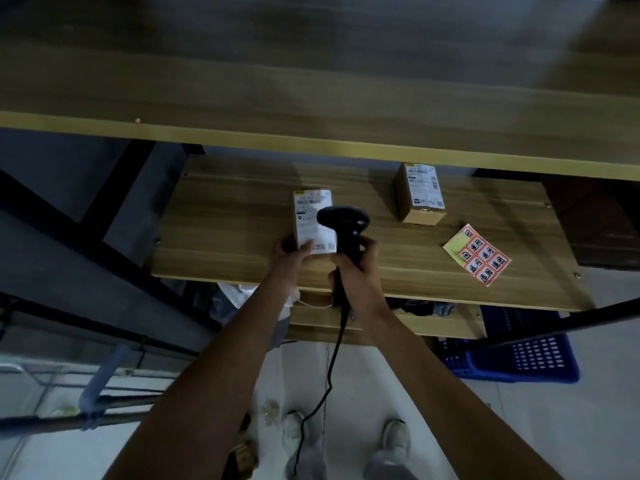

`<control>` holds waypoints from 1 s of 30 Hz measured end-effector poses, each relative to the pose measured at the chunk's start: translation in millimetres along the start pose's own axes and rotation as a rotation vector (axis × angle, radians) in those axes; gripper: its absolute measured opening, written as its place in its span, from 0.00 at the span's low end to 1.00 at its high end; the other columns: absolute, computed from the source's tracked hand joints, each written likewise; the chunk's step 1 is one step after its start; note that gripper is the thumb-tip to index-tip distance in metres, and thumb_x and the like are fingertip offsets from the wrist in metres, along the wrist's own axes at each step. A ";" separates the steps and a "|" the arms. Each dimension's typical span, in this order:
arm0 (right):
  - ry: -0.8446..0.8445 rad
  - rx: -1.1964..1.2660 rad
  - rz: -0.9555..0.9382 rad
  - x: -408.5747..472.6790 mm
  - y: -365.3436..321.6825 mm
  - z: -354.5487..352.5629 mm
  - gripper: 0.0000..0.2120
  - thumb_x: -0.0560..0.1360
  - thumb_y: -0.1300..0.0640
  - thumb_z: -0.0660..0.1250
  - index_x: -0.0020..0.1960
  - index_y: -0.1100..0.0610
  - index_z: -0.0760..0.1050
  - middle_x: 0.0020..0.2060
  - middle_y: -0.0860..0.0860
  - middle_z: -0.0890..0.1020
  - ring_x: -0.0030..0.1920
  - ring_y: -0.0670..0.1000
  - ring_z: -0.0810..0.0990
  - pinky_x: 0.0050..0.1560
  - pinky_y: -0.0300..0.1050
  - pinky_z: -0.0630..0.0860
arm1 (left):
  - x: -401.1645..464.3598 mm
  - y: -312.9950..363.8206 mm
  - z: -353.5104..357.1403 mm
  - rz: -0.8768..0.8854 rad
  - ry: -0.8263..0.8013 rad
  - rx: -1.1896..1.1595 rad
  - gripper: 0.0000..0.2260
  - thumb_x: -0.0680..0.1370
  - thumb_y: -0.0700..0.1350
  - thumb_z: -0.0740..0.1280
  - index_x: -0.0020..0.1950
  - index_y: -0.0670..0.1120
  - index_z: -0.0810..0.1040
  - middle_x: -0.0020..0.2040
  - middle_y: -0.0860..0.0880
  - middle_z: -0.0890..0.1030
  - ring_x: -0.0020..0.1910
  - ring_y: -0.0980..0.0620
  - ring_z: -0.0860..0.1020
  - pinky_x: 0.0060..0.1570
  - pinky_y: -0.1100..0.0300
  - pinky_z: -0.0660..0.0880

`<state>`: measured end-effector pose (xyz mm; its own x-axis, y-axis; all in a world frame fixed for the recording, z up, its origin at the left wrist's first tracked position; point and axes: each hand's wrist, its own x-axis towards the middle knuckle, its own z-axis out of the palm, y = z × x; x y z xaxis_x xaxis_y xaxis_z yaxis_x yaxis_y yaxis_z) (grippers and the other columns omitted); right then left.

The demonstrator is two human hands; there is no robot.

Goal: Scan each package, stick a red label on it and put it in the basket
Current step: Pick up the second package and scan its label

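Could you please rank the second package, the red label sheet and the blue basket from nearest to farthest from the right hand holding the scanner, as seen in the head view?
From the right hand:
1. Second package, on the shelf, up and to the right.
2. Red label sheet, flat on the shelf, farther right.
3. Blue basket, on the floor, lower right.

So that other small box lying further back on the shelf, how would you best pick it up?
Probably from above, fingers across the second box's two long sides. It lies flat with its label up, standing free on the wooden shelf, so both sides are reachable.
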<state>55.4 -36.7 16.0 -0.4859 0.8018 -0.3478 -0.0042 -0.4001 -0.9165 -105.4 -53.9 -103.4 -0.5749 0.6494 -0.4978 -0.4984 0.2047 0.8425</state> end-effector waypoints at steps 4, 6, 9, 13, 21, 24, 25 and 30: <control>0.056 0.070 0.071 20.5 2.4 13.1 0.14 0.78 0.65 0.60 0.57 0.52 0.60 0.41 0.55 0.74 0.32 0.50 0.75 0.31 0.44 0.73 | -2.6 26.4 -40.7 0.020 0.129 -0.091 0.51 0.49 0.55 0.83 0.68 0.44 0.69 0.59 0.44 0.81 0.57 0.46 0.80 0.60 0.46 0.74; 0.080 0.147 0.106 39.3 8.5 28.3 0.13 0.78 0.65 0.61 0.57 0.53 0.61 0.41 0.56 0.76 0.33 0.51 0.77 0.33 0.45 0.75 | -11.6 44.9 -61.7 0.042 0.200 -0.071 0.38 0.57 0.52 0.82 0.63 0.43 0.75 0.56 0.45 0.82 0.57 0.46 0.80 0.59 0.46 0.75; 0.065 0.273 0.227 71.1 25.4 53.8 0.10 0.79 0.65 0.61 0.60 0.57 0.67 0.41 0.56 0.80 0.37 0.53 0.80 0.38 0.46 0.77 | -19.5 59.5 -93.2 0.057 0.282 -0.071 0.25 0.67 0.46 0.77 0.61 0.42 0.77 0.56 0.44 0.82 0.57 0.45 0.80 0.59 0.45 0.76; 0.010 0.174 0.273 111.0 49.0 91.8 0.15 0.79 0.66 0.61 0.66 0.65 0.71 0.47 0.59 0.81 0.44 0.56 0.81 0.49 0.52 0.77 | -30.0 63.4 -125.4 0.100 0.342 -0.094 0.22 0.68 0.45 0.77 0.59 0.41 0.77 0.55 0.43 0.83 0.56 0.45 0.81 0.57 0.45 0.77; -0.017 -0.014 0.354 154.2 92.6 168.4 0.17 0.79 0.62 0.63 0.67 0.60 0.72 0.56 0.58 0.80 0.54 0.59 0.81 0.56 0.55 0.79 | -51.9 54.7 -156.4 0.111 0.364 -0.267 0.09 0.74 0.34 0.70 0.49 0.46 0.78 0.50 0.47 0.83 0.47 0.51 0.82 0.40 0.62 0.80; -0.046 -0.031 0.330 161.5 96.8 177.9 0.15 0.79 0.60 0.63 0.66 0.57 0.73 0.55 0.56 0.81 0.53 0.57 0.81 0.49 0.51 0.80 | -53.2 51.7 -164.6 0.119 0.339 -0.266 0.10 0.74 0.34 0.69 0.51 0.47 0.79 0.53 0.46 0.82 0.48 0.52 0.82 0.43 0.60 0.80; -0.064 -0.066 0.309 165.4 97.0 179.5 0.15 0.79 0.59 0.63 0.65 0.56 0.74 0.54 0.55 0.81 0.52 0.56 0.81 0.49 0.50 0.81 | -52.8 51.0 -165.4 0.126 0.330 -0.271 0.10 0.74 0.34 0.69 0.51 0.46 0.79 0.53 0.46 0.82 0.48 0.52 0.83 0.42 0.61 0.80; -0.067 -0.595 0.097 176.5 100.0 180.2 0.15 0.78 0.52 0.63 0.63 0.54 0.76 0.53 0.54 0.83 0.51 0.53 0.82 0.53 0.54 0.80 | -51.0 52.8 -161.4 0.149 0.302 -0.287 0.09 0.74 0.34 0.69 0.52 0.45 0.78 0.53 0.45 0.82 0.49 0.50 0.83 0.43 0.62 0.80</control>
<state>-188.2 -15.1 -101.4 -0.5140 0.7364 -0.4399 0.5230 -0.1374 -0.8412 -207.2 -194.4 -66.8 -0.7968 0.4044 -0.4490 -0.5311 -0.1142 0.8396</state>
